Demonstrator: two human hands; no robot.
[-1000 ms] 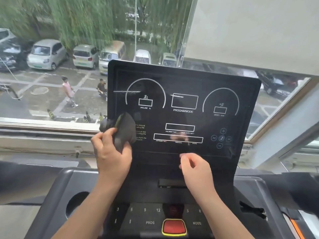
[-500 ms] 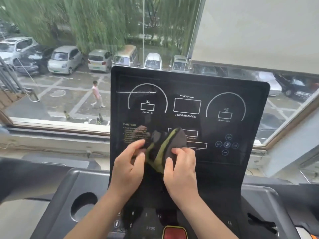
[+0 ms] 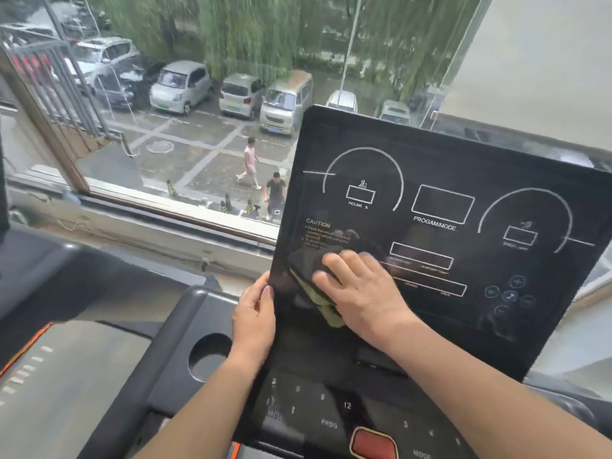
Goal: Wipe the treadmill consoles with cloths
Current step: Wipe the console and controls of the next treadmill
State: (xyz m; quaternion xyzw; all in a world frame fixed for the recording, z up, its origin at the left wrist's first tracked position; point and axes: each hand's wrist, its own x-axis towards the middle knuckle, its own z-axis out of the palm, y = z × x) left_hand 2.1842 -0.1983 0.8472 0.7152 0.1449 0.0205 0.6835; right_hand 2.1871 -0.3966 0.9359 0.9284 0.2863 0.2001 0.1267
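The treadmill console (image 3: 440,180) is a black glossy panel with white dial outlines, tilted up in front of the window. A dark grey cloth with a yellow-green edge (image 3: 311,276) lies flat against the panel's lower left area, below the CAUTION text. My right hand (image 3: 361,293) presses on the cloth with fingers spread over it. My left hand (image 3: 253,318) grips the console's left edge, thumb on the front face.
Below the panel is a keypad with numbers, PROG and MODE keys and a red stop button (image 3: 374,443). A round cup holder (image 3: 210,356) sits in the grey tray at left. Another treadmill deck (image 3: 49,369) lies to the left. The window sill (image 3: 149,207) runs behind.
The cloth passed from my left hand to my right hand. My left hand moved off the cloth onto the console's left edge. The view shifted left, so the console now sits at the right.
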